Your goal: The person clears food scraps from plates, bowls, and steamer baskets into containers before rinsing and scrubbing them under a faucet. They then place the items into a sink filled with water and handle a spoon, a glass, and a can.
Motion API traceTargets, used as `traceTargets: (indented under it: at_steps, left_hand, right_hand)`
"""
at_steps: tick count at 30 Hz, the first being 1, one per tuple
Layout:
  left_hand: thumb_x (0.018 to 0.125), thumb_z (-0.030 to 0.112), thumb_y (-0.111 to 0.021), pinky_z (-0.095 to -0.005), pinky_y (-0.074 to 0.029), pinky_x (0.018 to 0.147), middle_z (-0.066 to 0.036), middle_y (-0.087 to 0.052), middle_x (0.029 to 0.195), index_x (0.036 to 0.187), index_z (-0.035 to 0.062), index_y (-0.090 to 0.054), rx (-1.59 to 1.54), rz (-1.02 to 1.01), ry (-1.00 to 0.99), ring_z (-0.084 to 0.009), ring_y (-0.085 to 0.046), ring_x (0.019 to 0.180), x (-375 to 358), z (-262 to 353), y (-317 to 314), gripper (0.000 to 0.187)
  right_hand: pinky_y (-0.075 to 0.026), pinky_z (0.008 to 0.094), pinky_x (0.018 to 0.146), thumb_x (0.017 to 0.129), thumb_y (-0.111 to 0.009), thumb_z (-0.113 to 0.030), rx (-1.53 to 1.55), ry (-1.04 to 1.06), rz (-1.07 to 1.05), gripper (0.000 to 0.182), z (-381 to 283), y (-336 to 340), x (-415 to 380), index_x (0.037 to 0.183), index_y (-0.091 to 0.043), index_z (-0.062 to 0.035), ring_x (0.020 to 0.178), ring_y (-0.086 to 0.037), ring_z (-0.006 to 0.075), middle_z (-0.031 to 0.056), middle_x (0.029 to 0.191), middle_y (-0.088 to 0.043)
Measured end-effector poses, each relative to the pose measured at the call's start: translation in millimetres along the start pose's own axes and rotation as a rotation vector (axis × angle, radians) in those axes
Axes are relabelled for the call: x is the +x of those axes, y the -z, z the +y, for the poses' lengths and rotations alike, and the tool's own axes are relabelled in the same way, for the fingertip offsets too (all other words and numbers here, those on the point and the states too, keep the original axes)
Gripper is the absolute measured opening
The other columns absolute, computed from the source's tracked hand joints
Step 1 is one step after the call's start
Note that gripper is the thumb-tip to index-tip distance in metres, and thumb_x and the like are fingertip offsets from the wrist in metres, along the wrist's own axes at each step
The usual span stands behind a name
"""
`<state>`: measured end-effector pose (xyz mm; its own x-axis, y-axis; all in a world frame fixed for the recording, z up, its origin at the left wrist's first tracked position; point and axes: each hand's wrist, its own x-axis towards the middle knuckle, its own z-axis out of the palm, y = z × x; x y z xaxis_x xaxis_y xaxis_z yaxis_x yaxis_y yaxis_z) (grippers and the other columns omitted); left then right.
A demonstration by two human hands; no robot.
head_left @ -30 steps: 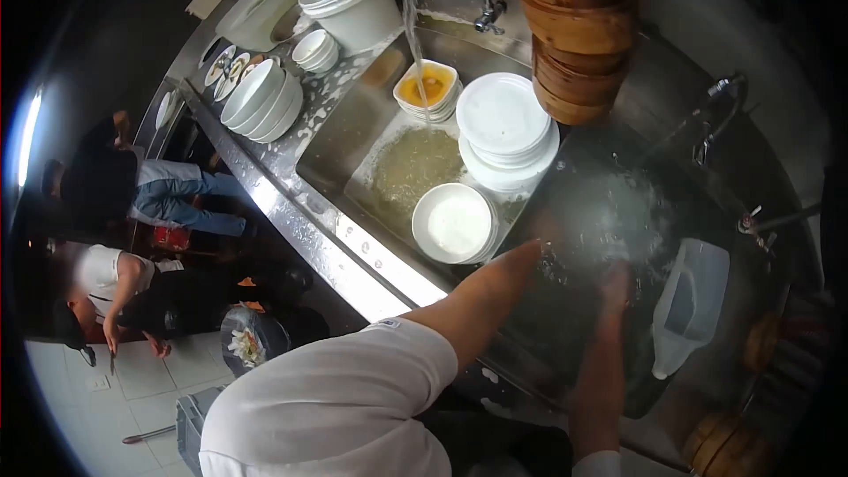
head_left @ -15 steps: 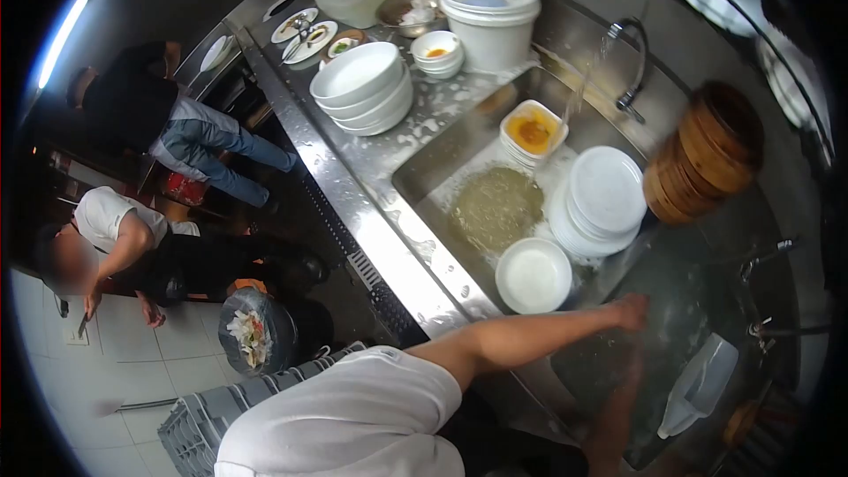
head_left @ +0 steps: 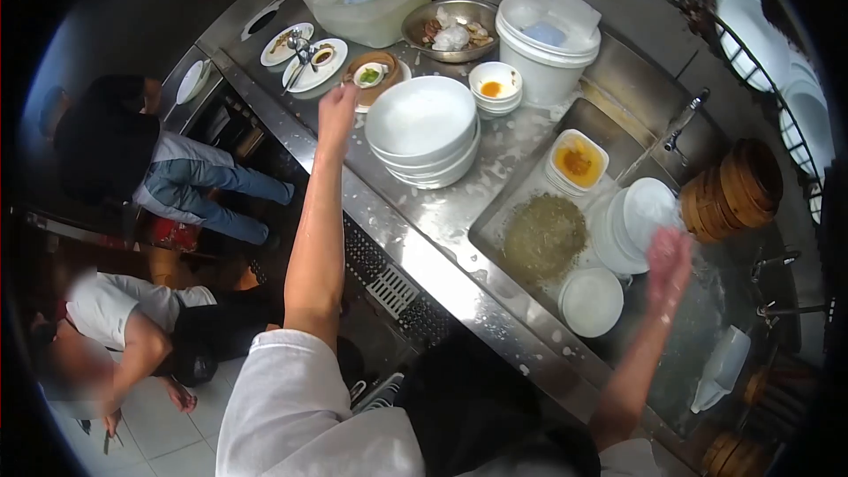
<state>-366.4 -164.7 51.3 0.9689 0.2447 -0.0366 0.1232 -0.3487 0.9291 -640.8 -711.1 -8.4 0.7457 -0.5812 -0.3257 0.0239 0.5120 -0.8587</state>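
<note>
My left hand (head_left: pixel 337 115) is raised over the counter's front edge, its fingers curled; whether anything is in them is hidden. It is nearest to a bamboo steamer (head_left: pixel 382 69) on a white plate, with a small bowl of green bits in it. Just right of this hand stands a stack of large white bowls (head_left: pixel 422 119). Blurred by motion, my right hand (head_left: pixel 669 265) hovers at the divider between the basins, beside a stack of white plates (head_left: pixel 649 212). A round white dish (head_left: pixel 591 302) sits in front of that stack.
Sauce-stained square dishes (head_left: pixel 579 159) stand in the soapy sink (head_left: pixel 495 238). Stacked steamers (head_left: pixel 733 194) lean at the right. A clear container (head_left: pixel 720 371) floats in the second basin. Behind are a white bucket (head_left: pixel 548 53) and metal bowl (head_left: pixel 450 31). Two people are at left.
My left arm has swung from the right-hand basin across to the far left of the counter. My right hand has lifted from the water toward the plates. The view has shifted.
</note>
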Motion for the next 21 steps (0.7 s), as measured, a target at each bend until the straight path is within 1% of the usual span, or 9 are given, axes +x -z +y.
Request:
traceTargets:
  at_steps: [2,3,4,6,9,12,16,17,21]
  left_hand:
    - [0.087,0.049,-0.055,-0.0356,-0.046,0.087,-0.009,-0.060,0.118,0.113,0.0078,-0.061,0.073,-0.179,0.261,-0.0205,-0.055,0.111,9.9,-28.5,-0.2,0.049]
    - [0.083,0.064,-0.051,-0.0342,-0.047,0.085,-0.010,-0.060,0.119,0.123,0.0063,-0.055,-0.114,-0.287,0.293,-0.0254,-0.057,0.108,5.0,-40.6,-8.5,0.070]
    - [0.082,0.063,-0.055,-0.0404,-0.045,0.092,-0.013,-0.053,0.129,0.130,0.0037,-0.046,-0.479,-0.493,0.337,-0.0272,-0.053,0.116,27.9,-75.1,-15.9,0.077]
    - [0.082,0.052,-0.061,-0.0498,-0.044,0.094,-0.015,-0.053,0.127,0.129,0.0008,-0.046,-0.762,-0.567,0.325,-0.0302,-0.054,0.113,21.7,-66.7,-30.2,0.071]
    - [0.083,0.037,-0.061,-0.0431,-0.046,0.096,-0.018,-0.055,0.122,0.125,-0.0012,-0.048,-0.708,-0.634,0.332,-0.0289,-0.059,0.107,16.7,-64.0,-28.3,0.059]
    - [0.079,0.026,-0.060,-0.0447,-0.046,0.096,-0.018,-0.056,0.119,0.126,-0.0024,-0.046,-0.707,-0.717,0.472,-0.0297,-0.058,0.106,0.8,-54.6,-23.4,0.056]
    - [0.076,0.020,-0.060,-0.0557,-0.045,0.091,-0.019,-0.053,0.121,0.127,-0.0034,-0.042,-0.765,-0.696,0.510,-0.0353,-0.055,0.108,-31.0,-63.3,-35.0,0.059]
    - [0.076,0.019,-0.061,-0.0550,-0.045,0.092,-0.019,-0.052,0.119,0.128,-0.0047,-0.040,-0.765,-0.661,0.485,-0.0353,-0.055,0.108,-50.4,-57.4,-38.2,0.061]
    - [0.074,0.018,-0.060,-0.0471,-0.045,0.095,-0.021,-0.051,0.120,0.128,-0.0067,-0.039,-0.787,-0.648,0.531,-0.0338,-0.054,0.109,-110.9,-45.6,-58.5,0.063]
  right_hand:
    - [-0.039,0.0374,0.097,0.092,-0.049,-0.048,-0.156,-0.018,-0.294,0.054,52.3,-76.4,8.6,0.128,-0.048,-0.0078,0.117,-0.051,0.0228,0.0128,0.126,-0.054]
    - [-0.037,0.0396,0.099,0.091,-0.045,-0.054,-0.126,-0.089,-0.368,0.061,75.1,-119.4,8.0,0.131,-0.046,-0.0073,0.118,-0.050,0.0237,0.0137,0.127,-0.053]
    - [-0.035,0.0420,0.100,0.091,-0.042,-0.057,-0.154,-0.162,-0.433,0.065,95.7,-161.6,10.8,0.133,-0.044,-0.0069,0.119,-0.048,0.0249,0.0146,0.127,-0.053]
    - [-0.033,0.0446,0.102,0.088,-0.043,-0.063,-0.206,-0.247,-0.564,0.075,133.5,-234.2,15.8,0.138,-0.036,-0.0067,0.124,-0.043,0.0261,0.0151,0.136,-0.044]
    - [-0.027,0.0434,0.108,0.089,-0.039,-0.065,-0.277,-0.383,-0.579,0.080,165.8,-315.4,12.0,0.145,-0.027,-0.0094,0.134,-0.031,0.0271,0.0117,0.149,-0.028]
    - [-0.025,0.0399,0.110,0.088,-0.039,-0.065,-0.076,-0.407,-0.591,0.081,180.4,-330.2,17.8,0.145,-0.026,-0.0099,0.136,-0.028,0.0247,0.0110,0.150,-0.026]
    - [-0.035,0.0380,0.106,0.090,-0.041,-0.062,0.046,-0.385,-0.519,0.073,195.1,-308.8,20.5,0.139,-0.038,-0.0071,0.126,-0.044,0.0236,0.0105,0.141,-0.042]
    - [-0.039,0.0372,0.102,0.089,-0.044,-0.060,0.036,-0.385,-0.442,0.069,191.3,-299.6,15.5,0.133,-0.045,-0.0073,0.120,-0.049,0.0232,0.0104,0.132,-0.051]
    - [-0.042,0.0367,0.099,0.089,-0.047,-0.058,0.102,-0.393,-0.395,0.064,168.5,-240.0,-10.3,0.128,-0.051,-0.0072,0.113,-0.054,0.0218,0.0109,0.124,-0.057]
